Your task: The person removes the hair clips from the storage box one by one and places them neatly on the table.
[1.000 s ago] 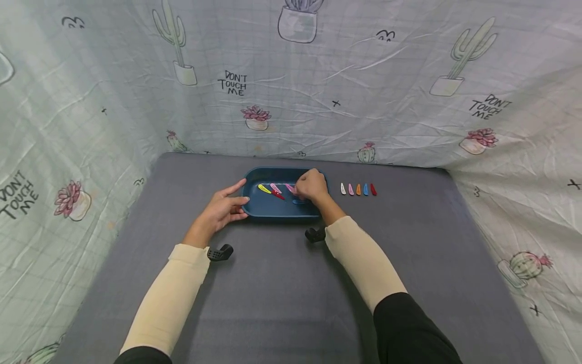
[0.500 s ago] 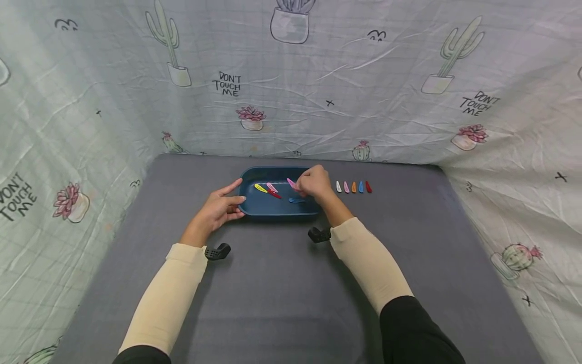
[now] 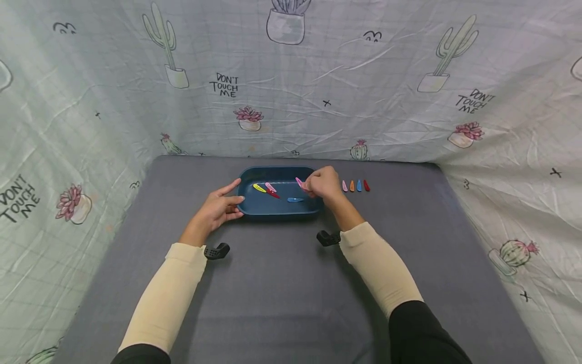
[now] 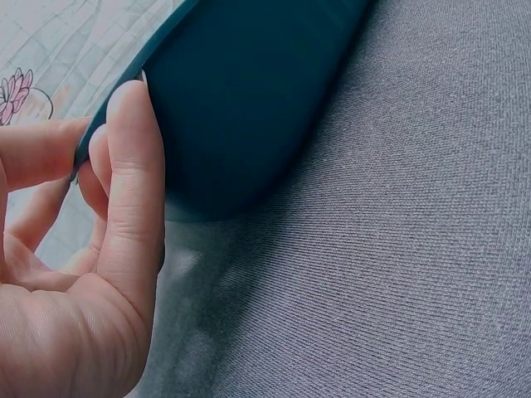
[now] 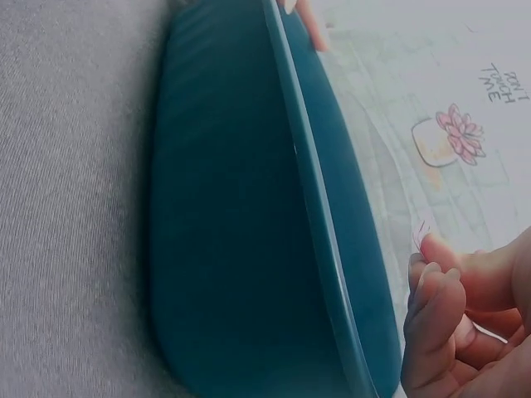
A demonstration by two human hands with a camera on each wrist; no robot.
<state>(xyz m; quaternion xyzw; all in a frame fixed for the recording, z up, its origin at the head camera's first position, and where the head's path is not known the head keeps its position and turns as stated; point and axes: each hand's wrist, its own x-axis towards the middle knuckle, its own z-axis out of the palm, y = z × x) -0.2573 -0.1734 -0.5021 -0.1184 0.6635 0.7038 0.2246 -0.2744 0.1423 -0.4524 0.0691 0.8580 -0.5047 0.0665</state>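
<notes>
A dark blue rectangular tray lies near the back of the table. My left hand grips its left end, thumb outside the wall and fingers at the rim. Over the tray's right end, my right hand pinches a pink snap hair clip by one end; in the right wrist view only a thin bit of it shows at the fingertips. Inside the tray are a yellow hair clip, another pink clip, a red clip and a blue clip.
Right of the tray, a row of hair clips lies on the grey cloth: pink, orange, blue and red. A printed curtain hangs behind and along both sides.
My right hand has drawn the pink clip up and rightward from among the others, uncovering the blue clip. It now hides the white clip in the row. My left hand stays on the tray.
</notes>
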